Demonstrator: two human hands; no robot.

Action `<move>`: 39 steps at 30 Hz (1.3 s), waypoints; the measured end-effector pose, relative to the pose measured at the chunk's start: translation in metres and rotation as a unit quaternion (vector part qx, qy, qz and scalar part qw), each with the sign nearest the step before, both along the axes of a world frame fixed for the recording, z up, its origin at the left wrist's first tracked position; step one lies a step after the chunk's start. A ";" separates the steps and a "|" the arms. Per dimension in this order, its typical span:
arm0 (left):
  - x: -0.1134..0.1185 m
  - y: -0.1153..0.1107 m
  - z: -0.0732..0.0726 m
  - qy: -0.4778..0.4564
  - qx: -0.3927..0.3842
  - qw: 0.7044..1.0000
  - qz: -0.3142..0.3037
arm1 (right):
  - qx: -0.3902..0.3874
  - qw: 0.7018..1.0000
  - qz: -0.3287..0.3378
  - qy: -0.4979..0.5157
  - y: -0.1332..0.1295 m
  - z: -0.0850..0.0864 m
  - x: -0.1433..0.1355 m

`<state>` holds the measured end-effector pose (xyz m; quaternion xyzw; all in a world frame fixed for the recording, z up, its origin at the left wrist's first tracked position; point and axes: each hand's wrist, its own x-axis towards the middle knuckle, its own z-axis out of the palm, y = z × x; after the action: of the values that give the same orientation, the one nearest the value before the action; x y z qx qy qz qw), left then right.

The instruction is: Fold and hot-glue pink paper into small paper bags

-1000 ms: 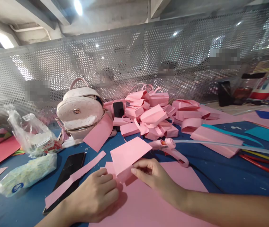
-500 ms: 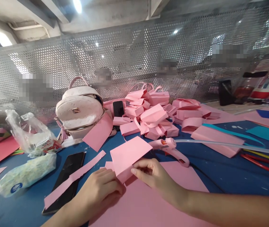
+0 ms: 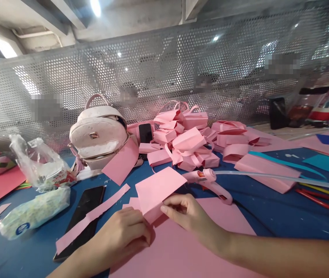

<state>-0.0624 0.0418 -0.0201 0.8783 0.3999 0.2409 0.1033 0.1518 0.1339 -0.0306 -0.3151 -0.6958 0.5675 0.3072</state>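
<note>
A folded pink paper bag (image 3: 159, 190) is tilted between my two hands, above a large pink paper sheet (image 3: 207, 247). My right hand (image 3: 183, 210) pinches its lower right edge between thumb and fingers. At its lower left corner my left hand (image 3: 128, 229) is curled, fingers closed against the paper; the fingertips are partly hidden. Just behind the bag lies a pink glue gun (image 3: 209, 183), with a clear glue stick (image 3: 257, 175) running out to the right. A pink paper strip (image 3: 95, 216) rests across a black phone (image 3: 80, 220) left of my left hand.
Several finished pink paper bags (image 3: 190, 141) are heaped at the back. A white backpack (image 3: 98, 133) stands left of them, near a plastic bag (image 3: 41, 166) and a tissue pack (image 3: 35, 212). Flat pink paper (image 3: 265, 170) and colored sticks (image 3: 323, 200) lie right. A perforated metal panel (image 3: 164, 69) rises behind.
Almost nothing differs. The view has shifted very slightly, and both hands keep nearly the same position at the pink paper bag.
</note>
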 end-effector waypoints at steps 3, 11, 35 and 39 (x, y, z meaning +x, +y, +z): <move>0.007 -0.004 -0.007 -0.002 0.041 0.998 0.050 | 0.004 1.000 0.004 0.007 0.000 0.000 0.000; 0.012 -0.008 -0.015 -0.069 0.008 0.993 0.097 | 0.007 1.000 0.000 0.004 0.000 0.001 0.000; 0.012 -0.005 0.003 -0.116 -0.158 0.980 0.012 | 0.005 1.000 0.008 0.007 0.001 -0.002 0.000; 0.010 -0.006 0.004 -0.114 -0.158 0.981 0.009 | -0.002 1.000 0.009 0.006 0.000 0.002 0.000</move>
<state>-0.0529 0.0361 -0.0157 0.8139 0.4267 0.2740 0.2836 0.1519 0.1335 -0.0282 -0.3063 -0.6954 0.5736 0.3059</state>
